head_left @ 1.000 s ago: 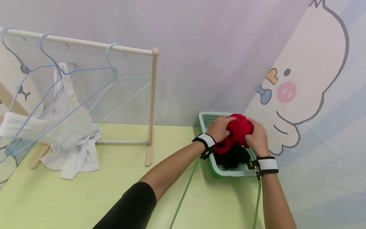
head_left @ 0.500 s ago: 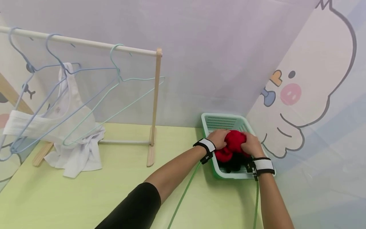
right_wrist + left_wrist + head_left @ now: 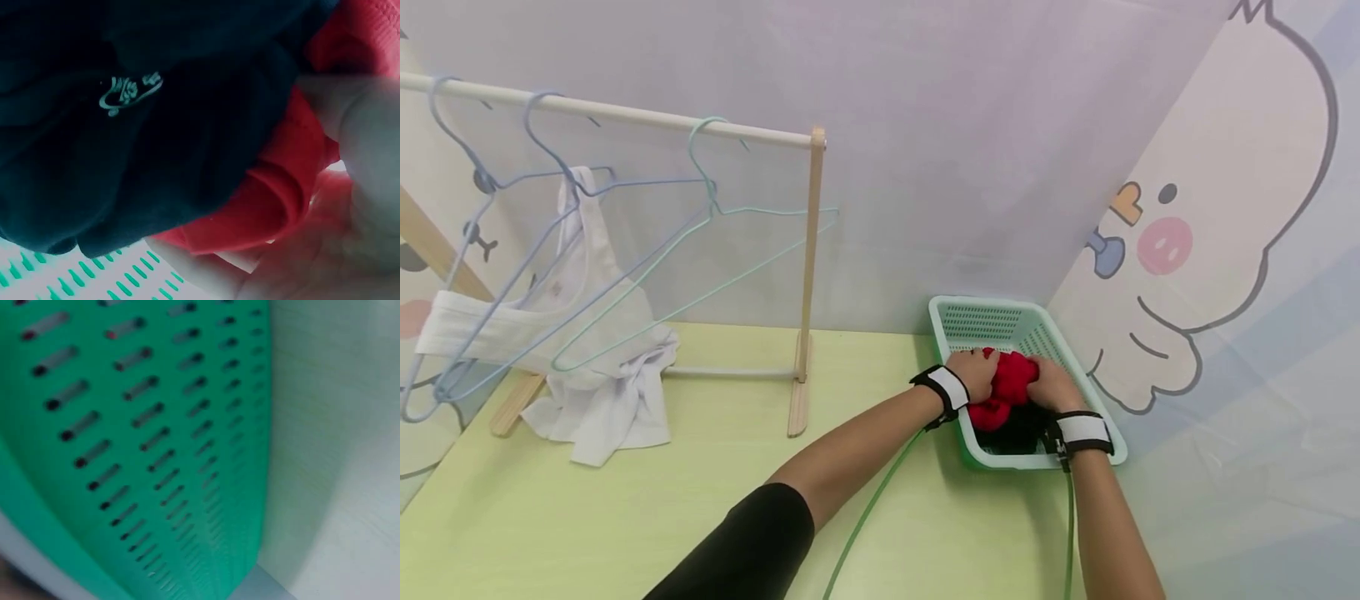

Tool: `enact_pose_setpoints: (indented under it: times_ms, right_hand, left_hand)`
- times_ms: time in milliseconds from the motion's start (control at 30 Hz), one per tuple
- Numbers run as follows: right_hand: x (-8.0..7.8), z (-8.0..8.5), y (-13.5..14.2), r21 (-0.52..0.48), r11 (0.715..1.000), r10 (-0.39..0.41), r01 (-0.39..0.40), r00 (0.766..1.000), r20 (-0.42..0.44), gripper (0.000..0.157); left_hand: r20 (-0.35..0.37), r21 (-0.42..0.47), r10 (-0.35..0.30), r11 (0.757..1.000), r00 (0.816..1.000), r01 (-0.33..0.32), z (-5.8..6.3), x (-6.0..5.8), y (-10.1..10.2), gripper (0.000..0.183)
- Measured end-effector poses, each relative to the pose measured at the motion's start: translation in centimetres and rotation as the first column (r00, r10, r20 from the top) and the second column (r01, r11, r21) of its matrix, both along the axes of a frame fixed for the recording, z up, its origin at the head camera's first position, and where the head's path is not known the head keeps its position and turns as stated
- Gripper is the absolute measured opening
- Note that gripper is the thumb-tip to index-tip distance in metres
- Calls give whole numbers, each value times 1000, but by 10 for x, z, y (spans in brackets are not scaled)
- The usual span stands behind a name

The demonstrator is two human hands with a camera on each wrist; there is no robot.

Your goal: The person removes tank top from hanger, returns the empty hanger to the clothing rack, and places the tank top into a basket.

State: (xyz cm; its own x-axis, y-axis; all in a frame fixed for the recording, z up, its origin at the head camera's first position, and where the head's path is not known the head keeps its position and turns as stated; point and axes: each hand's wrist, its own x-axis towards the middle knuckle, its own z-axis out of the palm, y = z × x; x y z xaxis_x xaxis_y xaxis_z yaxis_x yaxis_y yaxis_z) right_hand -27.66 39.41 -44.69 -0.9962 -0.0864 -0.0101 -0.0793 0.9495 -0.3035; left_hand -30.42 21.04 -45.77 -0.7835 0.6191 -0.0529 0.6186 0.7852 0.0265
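We note a pale green tabletop (image 3: 625, 517) set against a plain lilac backdrop (image 3: 925, 125), with a cartoon-printed panel (image 3: 1210, 217) closing the right side. At the left stands a wooden clothes rail (image 3: 808, 275) carrying wire hangers (image 3: 700, 208) and a white garment (image 3: 587, 350). Lighting is even and soft.

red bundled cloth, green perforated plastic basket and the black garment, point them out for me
red bundled cloth (image 3: 1011, 382), head view, top of the bundle between the hands
green perforated plastic basket (image 3: 983, 321), head view, far inner wall
black garment (image 3: 112, 150), right wrist view, middle of the fabric
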Motion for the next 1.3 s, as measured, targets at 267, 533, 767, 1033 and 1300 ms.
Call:
enact_pose_setpoints:
  times_ms: [267, 533, 767, 1033, 1300]
  right_hand:
    - [-3, 13, 1, 21, 1000, 0, 0, 1000, -18, 48]
    - [-6, 22, -10, 58, 997, 46, -43, 998, -38, 49]
    - [3, 24, -28, 52, 997, 65, -61, 995, -73, 49]
    - [8, 51, -68, 19, 994, 107, -105, 961, -253, 47]
    - [2, 60, -114, -46, 975, 191, -218, 922, -336, 50]
  left_hand:
    - [18, 78, -67, 995, 998, 66, 10, 1, -22, 64]
    - [128, 316, -317, 911, 940, 265, 8, 3, -72, 63]
    - [106, 479, -399, 824, 911, 305, 6, 45, -171, 58]
    - [-56, 639, -270, 730, 961, 242, 16, 105, -273, 42]
    - [-257, 669, -103, 699, 961, 253, 12, 135, -338, 32]
